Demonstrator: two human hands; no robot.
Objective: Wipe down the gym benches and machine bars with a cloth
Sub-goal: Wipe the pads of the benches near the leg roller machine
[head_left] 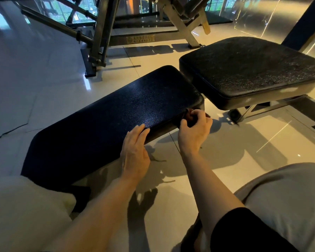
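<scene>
A long black padded bench (pixel 105 120) runs from the lower left toward the middle of the head view. My left hand (pixel 135 153) lies on the bench's near edge with straight fingers resting on the pad. My right hand (pixel 194 130) is curled at the bench's side edge and grips a small dark cloth (pixel 186 115) bunched against the pad's side. Most of the cloth is hidden by my fingers. A second black seat pad (pixel 247 70) stands just beyond, to the right.
A steel machine frame (pixel 102 33) with bars and a barbell (pixel 49 20) stands at the back on the glossy tiled floor (pixel 225 151). The seat's metal base with a wheel (pixel 234 113) is close to my right hand. My knees in light trousers (pixel 289 206) fill the lower corners.
</scene>
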